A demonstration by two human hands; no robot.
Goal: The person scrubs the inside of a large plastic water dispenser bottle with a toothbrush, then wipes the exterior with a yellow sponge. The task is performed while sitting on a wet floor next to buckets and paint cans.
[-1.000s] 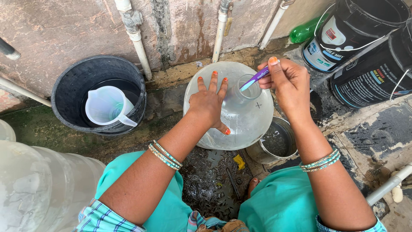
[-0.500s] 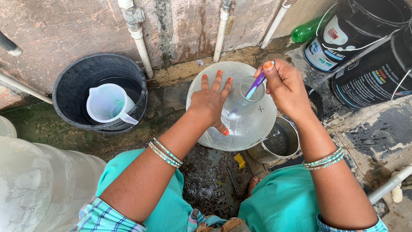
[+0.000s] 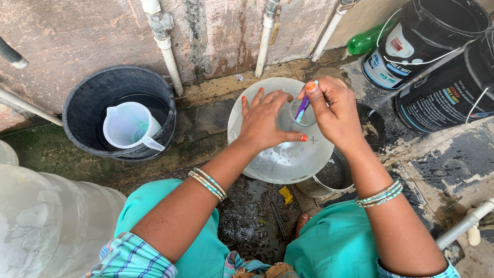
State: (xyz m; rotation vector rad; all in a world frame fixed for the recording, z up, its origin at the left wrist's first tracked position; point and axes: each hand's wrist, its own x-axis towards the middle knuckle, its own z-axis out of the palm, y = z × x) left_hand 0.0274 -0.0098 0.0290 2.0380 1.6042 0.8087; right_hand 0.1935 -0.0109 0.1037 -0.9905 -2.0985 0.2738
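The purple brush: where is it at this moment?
In the head view, right of centre, the purple brush is pinched in the right hand, its end in the neck of the clear water jar, beside the left hand.

To our left we see a black tub [image 3: 92, 103] holding a clear jug [image 3: 128, 126]. Two black buckets [image 3: 411, 41] stand at upper right beside a green bottle [image 3: 366, 38]. White pipes [image 3: 265, 36] run down the wall [image 3: 67, 36].
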